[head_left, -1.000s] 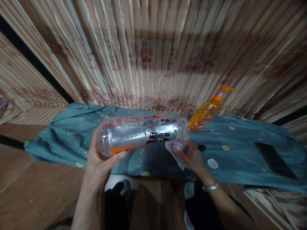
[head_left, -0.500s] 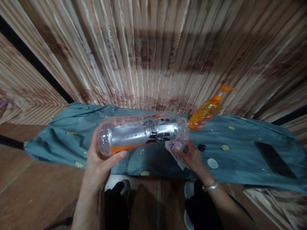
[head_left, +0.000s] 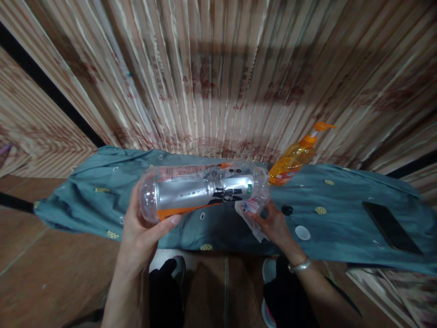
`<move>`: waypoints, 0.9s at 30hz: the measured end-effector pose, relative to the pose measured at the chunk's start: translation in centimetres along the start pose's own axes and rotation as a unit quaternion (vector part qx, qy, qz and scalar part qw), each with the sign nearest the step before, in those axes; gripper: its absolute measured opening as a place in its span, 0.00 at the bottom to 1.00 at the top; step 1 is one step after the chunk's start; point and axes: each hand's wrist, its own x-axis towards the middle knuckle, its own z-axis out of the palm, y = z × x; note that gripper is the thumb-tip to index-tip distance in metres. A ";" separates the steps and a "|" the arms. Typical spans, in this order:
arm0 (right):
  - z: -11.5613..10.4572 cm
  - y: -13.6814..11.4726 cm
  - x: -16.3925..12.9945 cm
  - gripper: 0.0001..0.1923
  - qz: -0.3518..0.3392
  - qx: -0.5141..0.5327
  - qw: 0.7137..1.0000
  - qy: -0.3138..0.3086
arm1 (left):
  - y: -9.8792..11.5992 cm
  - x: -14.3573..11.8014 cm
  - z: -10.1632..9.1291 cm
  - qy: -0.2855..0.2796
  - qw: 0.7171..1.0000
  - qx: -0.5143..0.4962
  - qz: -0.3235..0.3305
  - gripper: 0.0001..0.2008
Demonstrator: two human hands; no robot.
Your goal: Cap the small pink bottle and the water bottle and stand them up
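My left hand (head_left: 141, 228) grips the base end of a large clear plastic bottle (head_left: 201, 189) with a silver, orange and black label. The bottle is held sideways above a teal cloth (head_left: 341, 223), its neck pointing right. My right hand (head_left: 273, 223) is under the bottle's neck and holds a crumpled white wipe (head_left: 251, 214) against it. A metal bracelet is on my right wrist.
An orange pump bottle (head_left: 295, 157) stands at the back of the cloth-covered surface. A black cap (head_left: 287, 210) and a white disc (head_left: 302, 233) lie right of my right hand. A black phone (head_left: 392, 228) lies far right. Striped wall behind; my shoes show on the tiled floor.
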 end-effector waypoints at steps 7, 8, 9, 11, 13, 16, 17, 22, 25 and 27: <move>-0.2 -0.2 -0.1 0.26 -0.002 0.012 1.000 -0.004 | 0.0 -0.1 -0.1 0.000 1.000 -0.002 -0.004 0.49; -0.2 -0.2 -0.1 0.26 -0.002 0.012 1.000 -0.004 | 0.0 -0.1 -0.1 0.000 1.000 -0.003 -0.004 0.49; -0.2 -0.2 -0.1 0.26 -0.001 0.011 1.000 -0.006 | 0.0 -0.1 -0.1 -0.001 1.000 -0.003 -0.004 0.48; -0.1 -0.1 -0.1 0.26 0.000 0.008 1.000 -0.006 | -0.1 -0.1 -0.1 -0.005 1.000 -0.001 -0.001 0.48; 0.0 0.0 0.0 0.26 0.001 0.007 1.000 -0.004 | -0.1 -0.1 -0.1 -0.006 1.000 -0.001 0.004 0.48; 0.0 0.1 0.0 0.27 0.002 0.002 1.000 0.001 | -0.1 0.0 -0.1 -0.008 1.000 -0.005 0.004 0.48; 0.0 0.1 0.0 0.27 0.002 -0.001 1.000 0.000 | 0.0 -0.1 -0.1 -0.009 1.000 -0.007 0.002 0.48; 0.0 0.0 0.0 0.29 0.009 -0.011 1.000 -0.003 | 0.1 -0.1 0.0 -0.008 1.000 0.003 -0.007 0.47; 0.0 0.0 0.0 0.29 0.017 -0.010 1.000 -0.002 | -0.1 -0.1 0.0 -0.003 1.000 -0.003 -0.005 0.48; 0.0 0.0 0.0 0.29 0.020 -0.010 1.000 -0.002 | -0.1 0.0 -0.1 -0.004 1.000 -0.005 0.001 0.48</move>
